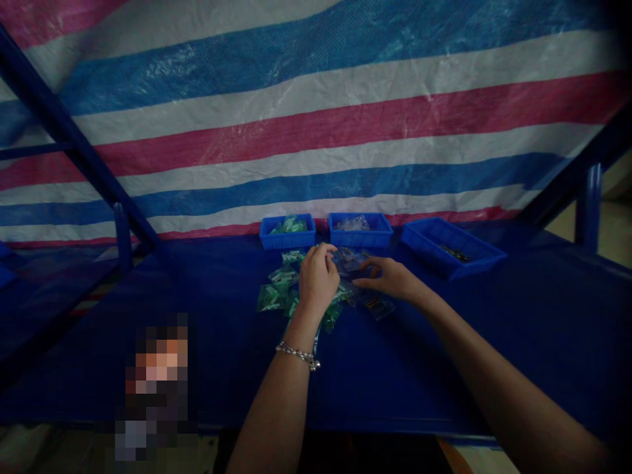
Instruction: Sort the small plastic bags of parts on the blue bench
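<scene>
At the left on the dark blue bench (222, 342) lie green-tinted, see-through plastic sachets (270, 298) with pale strips inside; they overlap, so any one is best lifted by a free edge without dragging its neighbours. Just behind them stands a rectangular blue plastic bin (288, 241) holding similar green packets. My left grip (319, 280) is bent over the loose pile, its fingers curled near one another; its back hides the tips, so I cannot tell whether they pinch anything. Between my hands and beneath my right fingers lie flat, colourless plastic sachets (379, 307), some with thin dark contents. Behind these, a second blue plastic bin (360, 238) holds clear packets. My right grip (388, 280) is spread, thumb and forefinger apart; a light pinch at a corner should suit such slippery film. Farther right, an angled, longer blue plastic bin (476, 266) holds small dark pieces, well apart from the green sachets.
</scene>
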The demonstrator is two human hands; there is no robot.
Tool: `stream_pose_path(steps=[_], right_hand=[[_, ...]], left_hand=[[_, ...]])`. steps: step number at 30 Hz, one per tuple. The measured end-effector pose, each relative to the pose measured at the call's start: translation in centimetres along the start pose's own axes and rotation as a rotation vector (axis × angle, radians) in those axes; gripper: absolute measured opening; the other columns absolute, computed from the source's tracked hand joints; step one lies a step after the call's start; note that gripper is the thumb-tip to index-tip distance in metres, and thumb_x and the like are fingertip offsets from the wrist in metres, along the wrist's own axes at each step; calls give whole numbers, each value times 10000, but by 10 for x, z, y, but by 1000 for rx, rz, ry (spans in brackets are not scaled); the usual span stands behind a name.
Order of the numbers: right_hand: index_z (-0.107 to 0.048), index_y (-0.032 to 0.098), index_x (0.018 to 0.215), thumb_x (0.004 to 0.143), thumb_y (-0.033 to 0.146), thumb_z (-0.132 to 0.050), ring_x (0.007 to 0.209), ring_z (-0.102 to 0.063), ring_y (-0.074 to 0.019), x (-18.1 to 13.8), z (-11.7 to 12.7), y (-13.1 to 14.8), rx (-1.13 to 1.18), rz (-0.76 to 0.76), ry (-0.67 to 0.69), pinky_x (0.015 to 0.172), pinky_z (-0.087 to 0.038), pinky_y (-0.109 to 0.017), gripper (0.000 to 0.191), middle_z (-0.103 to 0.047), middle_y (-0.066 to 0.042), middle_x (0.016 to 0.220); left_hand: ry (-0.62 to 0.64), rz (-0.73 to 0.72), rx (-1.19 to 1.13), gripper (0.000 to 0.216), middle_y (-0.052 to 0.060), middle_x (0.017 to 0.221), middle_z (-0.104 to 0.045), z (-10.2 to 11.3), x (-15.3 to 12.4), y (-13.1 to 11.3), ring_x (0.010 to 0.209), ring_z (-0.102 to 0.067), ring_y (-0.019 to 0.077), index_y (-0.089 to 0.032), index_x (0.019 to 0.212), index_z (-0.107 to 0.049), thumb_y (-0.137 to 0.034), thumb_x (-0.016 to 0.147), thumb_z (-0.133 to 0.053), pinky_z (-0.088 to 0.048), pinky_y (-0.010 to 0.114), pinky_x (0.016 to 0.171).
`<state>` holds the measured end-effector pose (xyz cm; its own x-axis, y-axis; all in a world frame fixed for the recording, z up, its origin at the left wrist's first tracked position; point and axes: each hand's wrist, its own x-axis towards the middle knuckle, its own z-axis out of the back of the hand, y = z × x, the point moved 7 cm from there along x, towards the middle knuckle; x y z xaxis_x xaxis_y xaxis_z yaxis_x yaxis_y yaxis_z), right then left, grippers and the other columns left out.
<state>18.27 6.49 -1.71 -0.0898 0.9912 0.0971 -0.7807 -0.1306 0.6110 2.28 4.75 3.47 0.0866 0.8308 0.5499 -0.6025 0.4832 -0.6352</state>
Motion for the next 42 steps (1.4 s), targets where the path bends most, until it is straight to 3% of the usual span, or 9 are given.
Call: stream_pose_path(steps=[6,14,19,24,32,38,42], right_hand=[[-634,209,850,526,524,-697,641,-574,-177,-8,-10,-4,-157,-41,129,517,-373,-242,457,-608,-24,695],[-644,220,743,575,409,-693,653,-575,-169,-10,-15,4,-197,-32,213,540,-371,-240,258,-607,-23,693],[-616,192,880,572,458,-678,648,-565,-170,-16,-9,11,-185,16,268,536,-369,-244,412,-611,-30,730],[-593,182,868,525,400,-713,757,-567,-200,-19,-9,8,-292,18,293,589,-375,-254,424,-617,-57,845],[-580,189,730,563,400,-681,727,-562,-188,-16,-10,7,-355,9,302,566,-349,-247,287,-606,-43,772],[-586,204,639,582,386,-670,685,-558,-164,-17,-13,6,-304,23,339,557,-340,-237,207,-597,-15,684],[-595,203,640,545,397,-692,661,-552,-168,-15,-8,8,-182,29,266,555,-344,-246,237,-592,-13,660]], left_hand=[[17,18,9,263,61,849,-591,0,0,0,794,-564,145,-155,871,-566,-16,735,-389,-452,264,707],[36,9,21,249,62,839,-589,-2,1,-1,804,-561,151,-151,834,-581,-21,731,-396,-454,273,731],[32,4,42,242,57,831,-588,-2,1,-1,783,-557,150,-155,824,-584,-26,730,-403,-451,283,745],[45,8,55,242,53,826,-585,-2,0,0,788,-555,152,-158,813,-591,-30,729,-404,-451,284,748],[63,16,48,235,50,827,-582,-4,0,1,793,-553,150,-162,805,-600,-45,732,-410,-453,282,750],[66,2,48,226,47,836,-584,-4,0,0,769,-551,143,-167,802,-598,-50,730,-418,-452,278,744],[70,24,36,207,48,846,-596,-4,0,0,713,-550,130,-162,808,-595,-58,734,-432,-447,284,749]])
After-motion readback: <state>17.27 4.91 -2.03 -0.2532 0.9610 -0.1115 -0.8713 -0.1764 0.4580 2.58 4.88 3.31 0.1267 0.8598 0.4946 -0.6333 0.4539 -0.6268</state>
